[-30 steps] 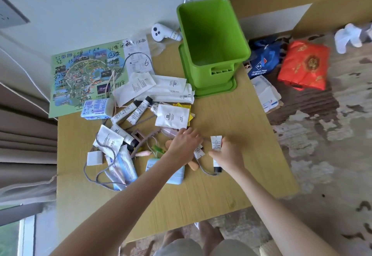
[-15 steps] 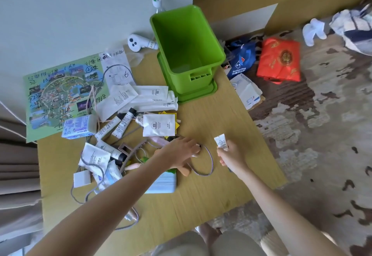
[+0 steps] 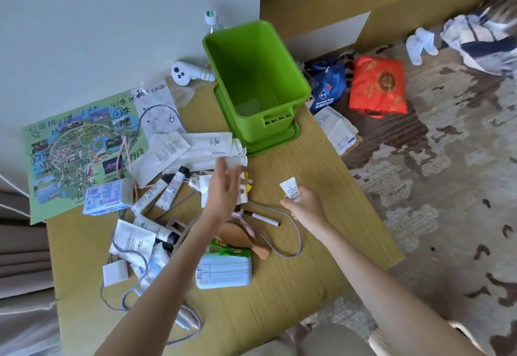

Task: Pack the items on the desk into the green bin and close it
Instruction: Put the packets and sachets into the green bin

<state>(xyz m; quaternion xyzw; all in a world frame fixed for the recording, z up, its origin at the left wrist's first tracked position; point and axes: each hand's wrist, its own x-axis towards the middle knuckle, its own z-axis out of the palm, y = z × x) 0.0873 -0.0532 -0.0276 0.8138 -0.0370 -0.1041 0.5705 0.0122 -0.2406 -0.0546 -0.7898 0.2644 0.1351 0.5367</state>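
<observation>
Task progress is judged to be at an early stage: the green bin [image 3: 246, 56] stands open-topped at the far edge of the bench [image 3: 330, 244], and its visible floor shows no contents. The bin rests on a flat green part [image 3: 282, 139], apparently its lid, so closing is not yet done. Nearly all items lie on the bench in front of and to the left of the bin: white sachets [image 3: 201, 146], several tubes [image 3: 170, 188], a grey cable [image 3: 296, 232], a pale blue power bank [image 3: 223, 271], a tissue pack [image 3: 106, 197] and a printed map [image 3: 81, 146]. The right hand [image 3: 306, 207] grips a small white tube [image 3: 291, 192] in the air, in front of the bin and well apart from it. The left hand [image 3: 223, 190] is held with fingers straight and apart above the sachets, grasping nothing. The small white tube's long axis runs from the palm toward the bin; its flat crimped end points at the bin, and its cap end is hidden in the hand. The bin's long axis runs from the person toward the wall.
</observation>
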